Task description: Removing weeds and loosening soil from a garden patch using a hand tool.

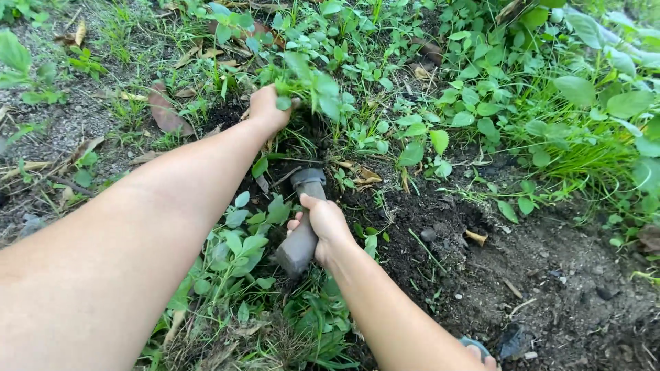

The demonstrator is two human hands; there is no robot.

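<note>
The left hand (267,108) is extended forward over the ground and is closed around a clump of green weeds (306,86). The fingers are wrapped about the stems near the soil line, with the leaves projecting to the right of the fist.

The right hand (326,230) is held nearer the body and is clenched around the grey handle (300,240) of a hand tool. The handle is tilted, its butt end pointing down towards the lower left and its upper end directed towards the base of the gripped weeds. The working end of the tool is hidden among stems and dark earth, so its shape cannot be determined.

The weed clump is located just above and slightly left of the tool, at the edge of a patch of dark loosened soil (481,275). This soil occupies the lower right of the view and is scattered with small roots and fragments. Dense leafy ground cover (550,103) is seen along the upper right. Drier, grey ground with fallen brown leaves (165,113) lies at the upper left. Low broad-leaved plants (237,251) are found between the two forearms.

A small blue-grey object (474,343) is partly visible beside the right forearm at the bottom edge; its nature cannot be determined. No container is shown.
</note>
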